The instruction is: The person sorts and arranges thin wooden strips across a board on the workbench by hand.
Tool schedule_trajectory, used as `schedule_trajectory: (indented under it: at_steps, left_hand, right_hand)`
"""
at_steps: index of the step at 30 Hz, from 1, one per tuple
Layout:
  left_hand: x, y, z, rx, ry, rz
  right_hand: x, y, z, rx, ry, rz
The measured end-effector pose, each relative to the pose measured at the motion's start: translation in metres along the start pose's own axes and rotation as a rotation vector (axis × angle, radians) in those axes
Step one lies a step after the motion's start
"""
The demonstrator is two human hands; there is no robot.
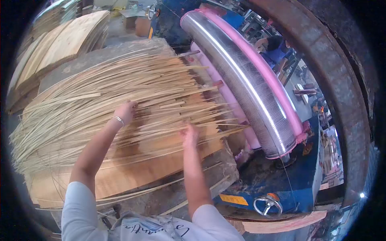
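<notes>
Long, thin wood strips (80, 110) lie in a loose layer over wide sheets of wood veneer (140, 170) with jagged right-hand ends. My left hand (126, 111), a bracelet at its wrist, is among the strips near the middle of the pile, its fingers closed on some of them. Farther right and nearer to me, my right hand (190, 134) is low over the strips towards their right ends. Its fingers are blurred, so whether they grip a strip is unclear.
Beyond the strips' right ends stands a machine with a shiny metal roller (245, 76) between pink rollers (257, 60). A handwheel (267, 205) sits on its blue frame (277, 178). Stacked wood sheets (68, 40) stand at back left. Another person (275, 50) is behind the rollers. A rusty beam (341, 72) curves at right.
</notes>
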State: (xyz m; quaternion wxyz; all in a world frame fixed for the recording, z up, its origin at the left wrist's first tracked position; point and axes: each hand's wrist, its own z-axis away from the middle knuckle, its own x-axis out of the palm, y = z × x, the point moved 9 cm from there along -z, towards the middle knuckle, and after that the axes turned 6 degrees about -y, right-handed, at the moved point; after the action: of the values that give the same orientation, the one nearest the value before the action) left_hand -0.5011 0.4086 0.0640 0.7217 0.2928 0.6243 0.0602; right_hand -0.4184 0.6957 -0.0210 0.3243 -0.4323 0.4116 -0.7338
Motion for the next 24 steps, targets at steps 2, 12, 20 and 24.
schedule_trajectory:
  at_steps: [2,12,20,24]
  left_hand:
    - [0.007,-0.013,-0.007,0.007,0.054,0.078]
    - [-0.015,-0.059,0.108,-0.075,-0.109,-0.237]
    - [0.005,-0.073,0.195,-0.121,-0.16,-0.335]
    - [0.004,-0.076,0.18,-0.199,-0.247,-0.16]
  right_hand:
    - [-0.043,-0.013,-0.023,-0.007,0.126,-0.086]
    - [-0.071,-0.011,0.08,-0.044,0.178,-0.052]
    - [0.068,0.107,0.159,0.452,-0.271,-0.215]
    - [0.117,0.141,0.116,0.386,-0.223,-0.167]
